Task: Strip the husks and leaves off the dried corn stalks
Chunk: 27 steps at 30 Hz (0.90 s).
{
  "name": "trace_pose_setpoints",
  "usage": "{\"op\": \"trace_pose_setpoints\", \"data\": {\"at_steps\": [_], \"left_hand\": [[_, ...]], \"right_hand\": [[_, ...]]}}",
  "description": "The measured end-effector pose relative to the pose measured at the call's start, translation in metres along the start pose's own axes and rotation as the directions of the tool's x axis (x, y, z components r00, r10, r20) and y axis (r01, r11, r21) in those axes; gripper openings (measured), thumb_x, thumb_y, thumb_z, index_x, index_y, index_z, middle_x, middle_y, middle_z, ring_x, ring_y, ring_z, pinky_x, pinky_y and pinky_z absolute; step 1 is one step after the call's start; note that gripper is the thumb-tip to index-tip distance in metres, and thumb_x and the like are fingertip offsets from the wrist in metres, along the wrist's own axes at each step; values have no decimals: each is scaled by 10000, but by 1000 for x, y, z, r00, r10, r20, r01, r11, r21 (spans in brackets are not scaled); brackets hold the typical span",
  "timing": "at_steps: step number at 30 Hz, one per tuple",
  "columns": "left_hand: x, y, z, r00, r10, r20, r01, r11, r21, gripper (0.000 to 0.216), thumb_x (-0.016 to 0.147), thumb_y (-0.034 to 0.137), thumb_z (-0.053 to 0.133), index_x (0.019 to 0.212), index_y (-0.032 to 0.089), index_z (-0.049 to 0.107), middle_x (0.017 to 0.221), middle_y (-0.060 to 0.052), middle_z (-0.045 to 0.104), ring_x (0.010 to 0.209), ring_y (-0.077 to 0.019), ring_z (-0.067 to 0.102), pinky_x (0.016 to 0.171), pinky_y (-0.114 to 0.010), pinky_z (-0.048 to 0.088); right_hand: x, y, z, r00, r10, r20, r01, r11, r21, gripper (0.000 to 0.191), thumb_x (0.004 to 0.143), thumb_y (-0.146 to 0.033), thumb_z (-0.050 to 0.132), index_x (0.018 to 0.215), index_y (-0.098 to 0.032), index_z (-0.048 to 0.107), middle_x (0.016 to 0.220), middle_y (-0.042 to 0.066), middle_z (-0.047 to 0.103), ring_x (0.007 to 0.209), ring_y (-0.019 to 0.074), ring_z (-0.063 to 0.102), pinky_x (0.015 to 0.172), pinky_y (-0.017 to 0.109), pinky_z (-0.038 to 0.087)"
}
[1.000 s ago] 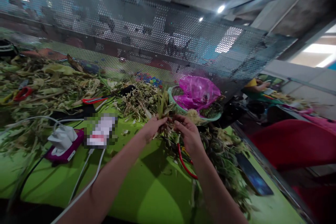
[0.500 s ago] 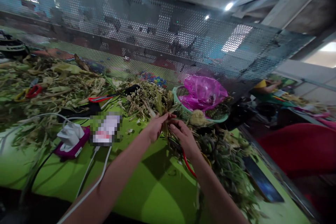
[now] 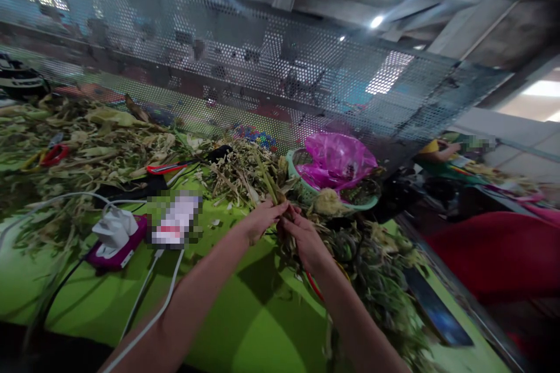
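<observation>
A dried plant stalk with leaves stands up between my two hands over the green table. My left hand pinches it from the left, fingers closed around it. On the other side, my right hand is closed on the lower part of the same stalk, with fingertips touching those of the left. Behind the hands lies a heap of dried plant trimmings. A green basket with a pink plastic bag stands just beyond my right hand. Red-handled scissors are partly hidden under my right forearm.
More dried plants cover the left, with scissors among them. A purple power strip and a charging phone lie with cables near my left arm. Another phone lies right. A perforated metal screen rises behind; a person works far right.
Both hands have drawn slightly down and closer together on the stalk. The right hand's fingers are more tightly closed, and the view has tilted a little upward.
</observation>
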<state>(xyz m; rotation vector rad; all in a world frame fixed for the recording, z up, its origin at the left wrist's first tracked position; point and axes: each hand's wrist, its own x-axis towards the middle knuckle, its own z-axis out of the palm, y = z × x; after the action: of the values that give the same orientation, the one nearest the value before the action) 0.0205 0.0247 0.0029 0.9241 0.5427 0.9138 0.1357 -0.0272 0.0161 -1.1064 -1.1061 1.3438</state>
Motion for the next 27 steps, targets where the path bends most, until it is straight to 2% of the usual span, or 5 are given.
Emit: {"op": "trace_pose_setpoints", "data": {"at_steps": [4,9,17,23,27], "left_hand": [[1,10,-1,992,23,-127,-53,971,-234,195,818,349,597,824,155,578,814,-76,714,694,-172,651,604,-275,490],[3,22,-1,956,42,-289,-170,886,-432,41,839,177,558,870,153,569,691,-36,671,830,-183,682,790,-307,530],[2,1,16,967,30,-252,-147,874,-463,30,812,152,592,841,144,592,695,-31,665,751,-149,665,783,-283,523],[2,5,16,960,-24,-280,-117,873,-474,36,802,166,616,812,137,599,687,-31,677,687,-133,657,742,-256,515],[3,6,8,966,21,-256,-125,909,-397,158,821,280,611,840,125,637,717,-60,702,681,-152,659,662,-245,506]], "right_hand": [[0,2,-2,998,62,3,-62,998,-27,250,730,-450,712,797,-212,672,638,-9,622,543,128,509,500,241,388],[8,7,-7,983,-15,-184,63,964,259,344,777,-555,614,908,-245,690,990,25,698,951,207,619,790,320,505],[2,3,6,988,11,-156,58,902,428,356,795,-576,568,919,-262,679,1086,24,694,1126,225,578,900,383,501],[-1,-2,5,989,-75,-125,111,943,315,345,818,-538,561,992,-261,669,1169,19,660,1128,227,565,913,373,472],[1,2,-2,967,-162,-196,178,982,65,283,764,-384,684,1014,-255,655,1082,2,674,1055,198,568,922,327,420]]}}
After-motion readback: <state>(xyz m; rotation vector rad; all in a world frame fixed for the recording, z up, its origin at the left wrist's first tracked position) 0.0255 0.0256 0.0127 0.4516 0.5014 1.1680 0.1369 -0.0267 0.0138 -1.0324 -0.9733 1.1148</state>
